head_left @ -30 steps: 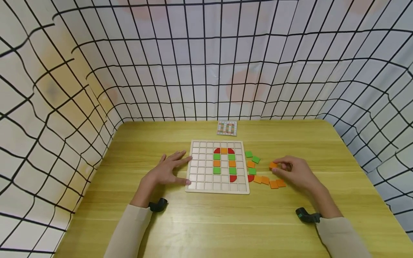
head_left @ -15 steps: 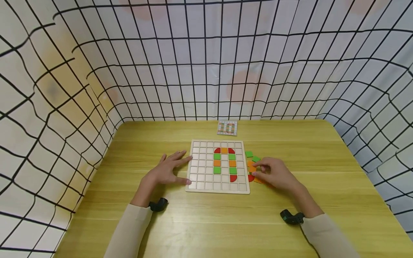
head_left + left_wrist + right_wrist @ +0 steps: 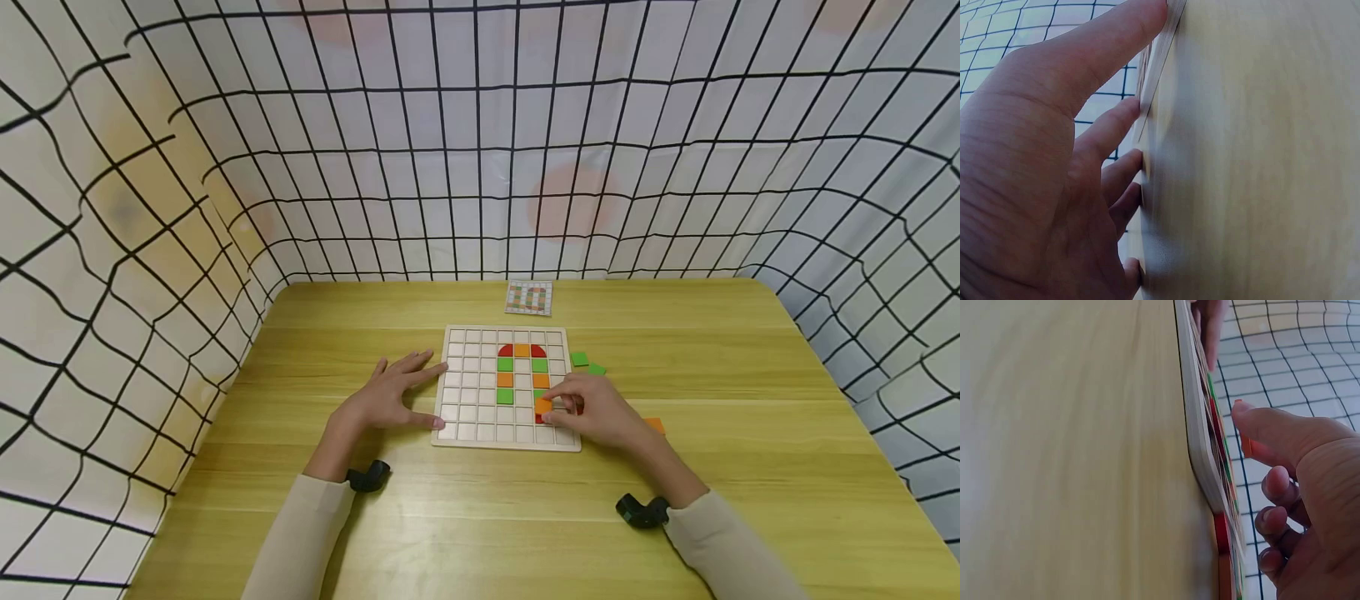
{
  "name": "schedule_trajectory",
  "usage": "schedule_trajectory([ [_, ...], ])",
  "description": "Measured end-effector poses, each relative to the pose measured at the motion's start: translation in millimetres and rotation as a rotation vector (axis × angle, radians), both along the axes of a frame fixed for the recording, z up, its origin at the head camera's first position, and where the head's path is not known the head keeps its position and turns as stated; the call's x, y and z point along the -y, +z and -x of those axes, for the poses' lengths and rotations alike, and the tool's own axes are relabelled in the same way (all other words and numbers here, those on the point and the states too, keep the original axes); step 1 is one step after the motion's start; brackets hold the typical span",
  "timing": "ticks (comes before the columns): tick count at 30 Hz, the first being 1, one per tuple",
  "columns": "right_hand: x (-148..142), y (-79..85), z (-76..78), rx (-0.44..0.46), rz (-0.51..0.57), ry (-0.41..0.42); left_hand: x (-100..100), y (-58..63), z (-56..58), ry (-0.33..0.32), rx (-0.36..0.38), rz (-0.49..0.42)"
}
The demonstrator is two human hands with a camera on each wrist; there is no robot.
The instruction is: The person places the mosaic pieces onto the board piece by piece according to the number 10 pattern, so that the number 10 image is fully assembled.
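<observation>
Orange square tile point(image 3: 543, 406) over pale gridded wooden board point(image 3: 465, 416)

Flat green tiles point(image 3: 580, 358) lie nearby. Right hand point(image 3: 600, 410), pinching the tile, obscures board's edge; spread-fingered left hand point(image 3: 386, 398) touches board. Grid holds red, orange, green pieces point(image 3: 505, 380).

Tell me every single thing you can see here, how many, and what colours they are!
table: 1, yellowish wood, under everything
grid board: 1, pale wood, on the table
quarter-round tiles: 3, red, on the board, one partly covered
square tiles: 7, four green and three orange, on the board
held square tile: 1, orange, at the board's right side
loose tiles: at least 4 (two green, one red, one orange), right of the board; some may be hidden
pattern card: 1, white with coloured shapes, behind the board
backdrop: white with black grid lines, around the table
wrist cameras: 2, black, one on each wrist
sleeves: 2, beige, on both arms
left hand: 1, touching the board's left edge
right hand: 1, pinching the held tile
</observation>
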State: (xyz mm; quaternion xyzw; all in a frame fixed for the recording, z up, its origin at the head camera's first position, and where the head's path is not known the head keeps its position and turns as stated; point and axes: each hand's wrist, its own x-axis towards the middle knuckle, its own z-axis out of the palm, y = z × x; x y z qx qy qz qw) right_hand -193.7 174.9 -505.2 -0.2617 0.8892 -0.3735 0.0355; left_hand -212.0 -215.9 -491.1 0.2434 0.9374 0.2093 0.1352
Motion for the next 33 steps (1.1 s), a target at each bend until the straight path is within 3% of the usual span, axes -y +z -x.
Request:
schedule_trajectory([
  [9, 19, -4.8, 0.5, -0.006, -0.055, 0.026, 1, -1.5, 0.6, -0.001, -0.001, -0.001],
  [16, 26, -6.1, -1.4, 0.002, -0.030, 0.036, 0, -0.8, 0.7, -0.001, 0.003, -0.001],
  [24, 28, -5.0, -2.7, 0.010, -0.041, 0.028, 0, 0.0, 1.0, -0.003, 0.000, 0.010],
  [33, 17, -1.6, -0.8, 0.078, -0.014, 0.034, 0, 0.9, 0.8, -0.007, -0.006, 0.009],
])
